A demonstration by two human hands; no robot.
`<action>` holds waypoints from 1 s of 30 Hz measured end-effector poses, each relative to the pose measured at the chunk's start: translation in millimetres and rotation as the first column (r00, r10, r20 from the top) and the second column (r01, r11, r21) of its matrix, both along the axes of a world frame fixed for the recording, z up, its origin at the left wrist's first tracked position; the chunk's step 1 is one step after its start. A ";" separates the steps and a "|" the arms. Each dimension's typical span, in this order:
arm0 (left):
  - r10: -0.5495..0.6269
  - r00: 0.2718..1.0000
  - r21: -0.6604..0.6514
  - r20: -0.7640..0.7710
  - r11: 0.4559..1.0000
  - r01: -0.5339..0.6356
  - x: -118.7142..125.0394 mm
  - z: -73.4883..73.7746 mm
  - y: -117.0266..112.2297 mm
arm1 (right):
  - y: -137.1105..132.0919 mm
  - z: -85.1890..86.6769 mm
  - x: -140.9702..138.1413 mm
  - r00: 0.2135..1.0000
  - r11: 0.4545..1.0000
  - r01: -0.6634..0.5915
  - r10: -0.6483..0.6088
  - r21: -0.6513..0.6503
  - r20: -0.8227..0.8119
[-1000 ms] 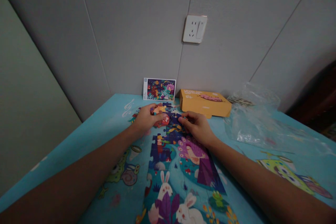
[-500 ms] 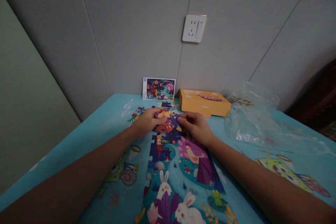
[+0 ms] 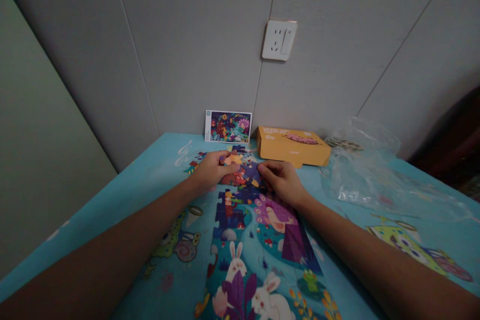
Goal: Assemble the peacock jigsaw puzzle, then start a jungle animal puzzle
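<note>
Head view: small puzzle section (image 3: 233, 179) grasped at its left side by left hand (image 3: 210, 171), thumb on top; right edge pinched by right hand (image 3: 283, 181). Section located at far end of large assembled puzzle (image 3: 258, 245); whether lifted cannot be told. Picture card (image 3: 229, 127) propped against wall (image 3: 202, 50), left of yellow box (image 3: 292, 147).

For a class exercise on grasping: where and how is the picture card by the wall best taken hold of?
Probably pinch the picture card by its top edge, from above: it looks thin and stands propped against the wall, top edge uncovered, while puzzle pieces lie before its foot and the yellow box sits beside it.
</note>
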State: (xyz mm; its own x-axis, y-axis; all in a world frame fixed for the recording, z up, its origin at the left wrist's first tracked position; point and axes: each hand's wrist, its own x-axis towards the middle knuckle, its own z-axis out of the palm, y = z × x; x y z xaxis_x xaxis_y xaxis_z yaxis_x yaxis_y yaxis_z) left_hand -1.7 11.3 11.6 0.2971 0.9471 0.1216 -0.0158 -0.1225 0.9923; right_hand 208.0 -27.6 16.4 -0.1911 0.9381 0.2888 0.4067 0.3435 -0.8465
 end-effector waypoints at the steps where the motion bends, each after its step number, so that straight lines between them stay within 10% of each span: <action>1: 0.013 1.000 0.021 -0.028 1.000 -0.012 -0.2 0.4 0.2 | 0.5 -0.3 0.4 1.000 1.000 -0.004 0.004 0.004 0.013; 12: 0.113 0.979 0.106 -0.170 0.990 -0.096 -1.0 5.5 -3.5 | 3.6 2.7 7.1 0.961 0.934 0.277 -0.272 0.224 -0.053; 21: -0.041 0.996 -0.004 -0.073 0.999 0.041 1.8 -2.4 0.3 | -1.9 3.3 -5.0 0.982 0.983 -0.030 -0.004 0.179 0.186; 30: -0.027 0.997 0.000 -0.078 1.000 0.027 2.3 -2.9 0.5 | -3.0 8.9 2.8 0.923 0.873 0.257 -0.349 0.414 0.164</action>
State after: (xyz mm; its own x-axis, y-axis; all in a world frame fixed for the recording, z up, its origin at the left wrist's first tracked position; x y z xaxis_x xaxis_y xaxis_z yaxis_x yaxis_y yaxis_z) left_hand 0.5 11.7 8.7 0.3309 0.9385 0.0985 0.0581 -0.1245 0.9905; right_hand 210.7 -30.6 25.3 -0.0186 0.7879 0.6155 0.7070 0.4457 -0.5491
